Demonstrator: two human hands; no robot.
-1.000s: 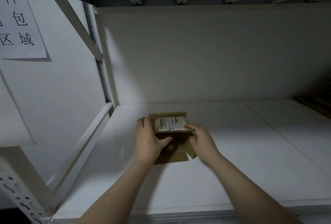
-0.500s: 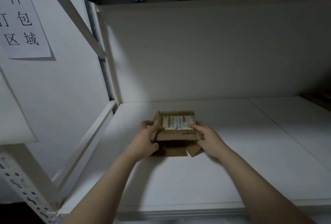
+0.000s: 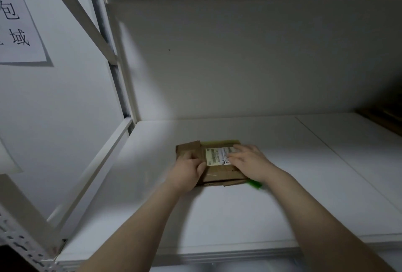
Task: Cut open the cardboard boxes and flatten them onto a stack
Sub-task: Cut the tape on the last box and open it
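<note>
The cardboard box [image 3: 217,174] lies nearly flat near the back-left corner of the shelf [image 3: 239,217], long axis left to right. The right hand [image 3: 248,160] presses the label [image 3: 217,156], fingers straight and spread. The left hand [image 3: 187,169] bears on the left flap [image 3: 189,147], fingers too blurred to tell if they grip; both hands sit on top, so the next press likely goes straight down.

head cam | faces fwd-down | close over white shelf [image 3: 239,217] — single view
</note>
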